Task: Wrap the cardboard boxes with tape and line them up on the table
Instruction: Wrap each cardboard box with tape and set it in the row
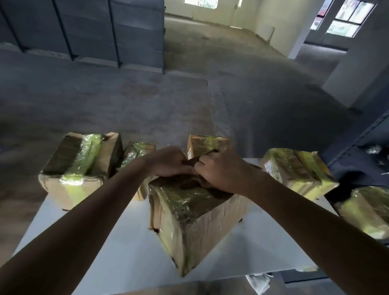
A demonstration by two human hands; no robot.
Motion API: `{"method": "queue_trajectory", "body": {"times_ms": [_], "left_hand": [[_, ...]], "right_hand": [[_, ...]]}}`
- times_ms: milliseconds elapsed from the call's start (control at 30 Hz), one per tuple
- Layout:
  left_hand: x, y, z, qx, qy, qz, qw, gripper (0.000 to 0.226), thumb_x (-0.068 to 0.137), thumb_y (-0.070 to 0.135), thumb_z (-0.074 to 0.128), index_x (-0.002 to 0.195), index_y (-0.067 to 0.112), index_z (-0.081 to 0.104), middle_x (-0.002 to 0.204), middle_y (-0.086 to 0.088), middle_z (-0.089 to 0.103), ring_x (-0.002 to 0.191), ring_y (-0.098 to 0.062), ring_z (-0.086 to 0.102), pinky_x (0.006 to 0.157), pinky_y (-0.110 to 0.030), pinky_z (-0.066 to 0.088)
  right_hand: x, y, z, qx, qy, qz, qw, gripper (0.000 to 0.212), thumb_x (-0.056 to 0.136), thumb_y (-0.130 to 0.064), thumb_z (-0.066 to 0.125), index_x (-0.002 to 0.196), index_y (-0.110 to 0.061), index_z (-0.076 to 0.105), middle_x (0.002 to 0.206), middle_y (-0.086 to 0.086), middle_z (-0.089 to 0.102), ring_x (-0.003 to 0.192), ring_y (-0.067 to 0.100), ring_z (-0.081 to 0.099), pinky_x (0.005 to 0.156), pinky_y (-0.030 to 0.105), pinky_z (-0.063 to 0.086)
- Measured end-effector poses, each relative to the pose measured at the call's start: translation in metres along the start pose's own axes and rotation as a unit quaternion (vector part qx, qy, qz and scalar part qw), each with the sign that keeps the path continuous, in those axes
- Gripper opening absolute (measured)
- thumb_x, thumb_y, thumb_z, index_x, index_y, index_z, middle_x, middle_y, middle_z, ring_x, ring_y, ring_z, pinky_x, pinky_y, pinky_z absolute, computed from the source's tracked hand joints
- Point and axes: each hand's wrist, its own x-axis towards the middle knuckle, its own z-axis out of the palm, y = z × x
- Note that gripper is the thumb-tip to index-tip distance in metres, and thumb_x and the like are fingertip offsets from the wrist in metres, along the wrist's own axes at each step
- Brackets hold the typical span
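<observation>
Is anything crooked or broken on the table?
Yes. The middle box sits crooked, one corner pointing at the near edge of the table. Dark gaps show along its lower left edge, as if the cardboard is torn. The left hand and right hand pinch a tape strip above it.

A dim indoor scene is shown, lit by daylight from windows [345,19] at the upper right and from a bright opening [201,2] far back, both washed out. The floor [189,94] is left grey and murky. The forearms, the left hand [168,162] and the right hand [221,170] are seen in shadow, and a dark shadow is cast on the top of the middle box [210,223]. Pale glare is caught on the tape [72,182] of the leftmost box [61,198] and on the white counter [126,252]. Straight lines are bowed by the wide lens, and the box at the right edge [366,212] is smeared and soft.
</observation>
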Motion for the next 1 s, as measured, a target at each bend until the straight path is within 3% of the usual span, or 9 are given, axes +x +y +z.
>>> {"method": "queue_trajectory", "body": {"times_ms": [100, 167, 233, 333, 433, 533, 700, 867, 1000], "left_hand": [[-0.012, -0.007, 0.002, -0.085, 0.032, -0.01, 0.996, 0.025, 0.081, 0.035, 0.075, 0.095, 0.015, 0.076, 0.09, 0.0, 0.075, 0.068, 0.002, 0.061, 0.062, -0.004, 0.043], [-0.02, -0.012, -0.001, -0.133, 0.055, -0.026, 0.989, 0.041, 0.081, 0.015, 0.075, 0.121, 0.01, 0.066, 0.114, -0.004, 0.07, 0.092, -0.006, 0.065, 0.081, -0.015, 0.051], [-0.03, -0.019, -0.011, -0.136, 0.132, -0.045, 0.981, 0.032, 0.088, 0.014, 0.068, 0.119, 0.009, 0.066, 0.113, -0.005, 0.069, 0.097, -0.016, 0.067, 0.079, -0.021, 0.053], [-0.05, -0.028, -0.013, -0.092, 0.238, -0.083, 0.963, 0.016, 0.093, 0.021, 0.062, 0.103, 0.013, 0.072, 0.093, 0.003, 0.068, 0.084, -0.02, 0.068, 0.058, -0.01, 0.045], [-0.066, -0.03, 0.022, -0.021, 0.164, -0.111, 0.98, 0.033, 0.09, 0.033, 0.064, 0.117, 0.015, 0.064, 0.112, -0.005, 0.065, 0.105, -0.024, 0.059, 0.079, -0.029, 0.047], [-0.078, -0.043, 0.068, -0.011, 0.124, -0.205, 0.971, 0.071, 0.083, 0.044, 0.069, 0.142, 0.021, 0.037, 0.137, -0.011, 0.045, 0.13, -0.032, 0.038, 0.106, -0.044, 0.032], [-0.093, -0.071, 0.124, -0.115, 0.131, -0.303, 0.937, 0.093, 0.076, 0.042, 0.077, 0.147, 0.019, 0.022, 0.13, -0.014, 0.046, 0.123, -0.036, 0.044, 0.098, -0.05, 0.043], [-0.099, -0.084, 0.144, -0.124, 0.151, -0.342, 0.919, 0.105, 0.073, 0.045, 0.08, 0.152, 0.024, 0.013, 0.136, -0.012, 0.043, 0.124, -0.034, 0.044, 0.096, -0.049, 0.045], [-0.098, -0.086, 0.146, -0.1, 0.134, -0.317, 0.933, 0.112, 0.074, 0.043, 0.08, 0.154, 0.033, 0.001, 0.14, -0.01, 0.033, 0.123, -0.035, 0.045, 0.095, -0.049, 0.048]], "right_hand": [[0.007, -0.012, 0.005, 0.036, -0.017, 0.011, 0.999, 0.021, 0.099, -0.023, 0.042, 0.096, -0.009, 0.058, 0.081, 0.007, 0.065, 0.066, 0.024, 0.062, 0.05, 0.03, 0.039], [0.015, -0.023, 0.006, 0.082, -0.052, 0.02, 0.995, 0.016, 0.093, -0.021, 0.054, 0.098, -0.007, 0.06, 0.08, 0.01, 0.065, 0.066, 0.029, 0.063, 0.046, 0.027, 0.025], [0.026, -0.035, 0.01, 0.099, -0.084, 0.029, 0.991, 0.014, 0.087, -0.016, 0.06, 0.098, -0.008, 0.063, 0.081, 0.011, 0.065, 0.069, 0.031, 0.065, 0.046, 0.026, 0.021], [0.041, -0.053, 0.027, 0.071, -0.116, 0.033, 0.99, 0.015, 0.091, -0.009, 0.053, 0.1, -0.007, 0.065, 0.089, 0.012, 0.07, 0.078, 0.032, 0.068, 0.049, 0.027, 0.03], [0.05, -0.075, 0.052, 0.078, -0.141, 0.029, 0.986, 0.015, 0.088, -0.005, 0.056, 0.097, -0.007, 0.069, 0.087, 0.009, 0.072, 0.077, 0.029, 0.07, 0.055, 0.03, 0.037], [0.061, -0.093, 0.073, 0.12, -0.105, 0.029, 0.987, 0.017, 0.092, -0.007, 0.051, 0.099, -0.008, 0.067, 0.086, 0.009, 0.072, 0.075, 0.029, 0.07, 0.056, 0.032, 0.04], [0.067, -0.102, 0.104, 0.095, -0.079, -0.008, 0.992, 0.025, 0.097, -0.011, 0.044, 0.119, -0.01, 0.058, 0.099, 0.01, 0.067, 0.081, 0.03, 0.068, 0.06, 0.036, 0.049], [0.08, -0.098, 0.115, 0.183, -0.066, -0.01, 0.981, 0.005, 0.095, -0.018, 0.055, 0.094, -0.014, 0.057, 0.079, -0.001, 0.056, 0.061, 0.015, 0.049, 0.047, 0.024, 0.029], [0.075, -0.095, 0.124, 0.253, -0.038, -0.001, 0.967, 0.015, 0.093, -0.03, 0.059, 0.091, -0.015, 0.061, 0.074, -0.009, 0.052, 0.061, 0.01, 0.051, 0.06, 0.027, 0.049]]}}
